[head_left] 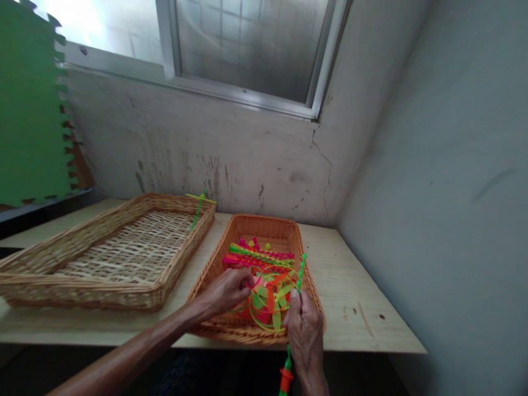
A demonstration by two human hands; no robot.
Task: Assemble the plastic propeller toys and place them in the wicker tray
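Note:
My left hand (226,292) reaches into an orange wicker basket (264,225) and pinches at a pile of bright plastic toy parts (264,275): pink, yellow-green and orange sticks and ringed propellers. My right hand (304,325) is closed around a green twisted stick (300,272) that rises over the basket's right rim. The stick's orange end (285,379) hangs below my fist.
A larger pale wicker tray (111,258) lies to the left on the wooden table (350,308), with one green stick toy (198,208) resting on its far corner. A green foam mat (28,104) leans at the far left. Walls close in behind and at right.

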